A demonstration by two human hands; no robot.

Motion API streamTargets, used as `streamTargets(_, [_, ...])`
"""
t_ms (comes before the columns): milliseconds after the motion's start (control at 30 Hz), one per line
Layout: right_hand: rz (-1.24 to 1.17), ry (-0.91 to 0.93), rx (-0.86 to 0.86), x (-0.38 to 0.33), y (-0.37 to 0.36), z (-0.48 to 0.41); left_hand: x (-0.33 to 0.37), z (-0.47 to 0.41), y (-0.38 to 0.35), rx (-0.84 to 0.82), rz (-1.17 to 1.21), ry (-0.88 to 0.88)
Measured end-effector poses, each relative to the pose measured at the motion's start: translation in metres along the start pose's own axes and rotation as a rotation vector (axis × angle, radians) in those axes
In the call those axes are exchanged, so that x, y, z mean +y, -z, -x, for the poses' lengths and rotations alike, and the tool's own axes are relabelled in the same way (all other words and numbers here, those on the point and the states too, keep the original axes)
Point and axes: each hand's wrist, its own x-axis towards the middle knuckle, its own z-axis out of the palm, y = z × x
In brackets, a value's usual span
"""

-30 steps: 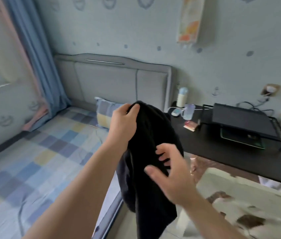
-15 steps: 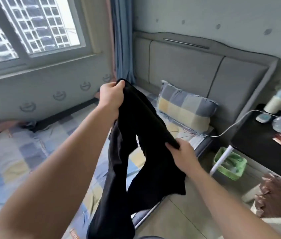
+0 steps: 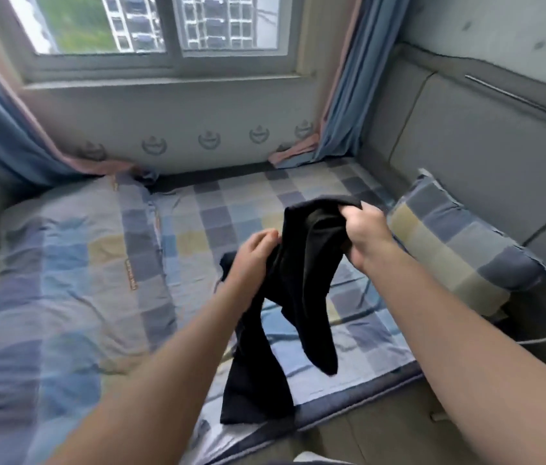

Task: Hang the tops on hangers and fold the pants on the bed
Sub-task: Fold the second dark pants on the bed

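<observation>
While held above the bed (image 3: 103, 250), black pants (image 3: 301, 283) hang, left hand (image 3: 254, 260) and right hand (image 3: 363, 234) each pinching the waist.

Checked bed (image 3: 224, 209) bearing pillow (image 3: 459, 250), rumpled quilt (image 3: 63, 280)

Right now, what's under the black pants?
Under the black pants, held up by the left hand and right hand, lies the checked bedsheet. The patch directly behind the fabric is hidden.
</observation>
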Motion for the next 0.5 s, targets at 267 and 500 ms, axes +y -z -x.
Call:
streamTargets(267, [-0.041, -0.297, -0.133, 0.023, -0.034, -0.057, -0.071, 0.017, -0.033, 0.058, -0.169, 0.102])
streamTargets(500, [0.009, -0.519, -0.424, 0.048, 0.008, -0.104, -0.075, -0.008, -0.027, 0.480, -0.135, 0.130])
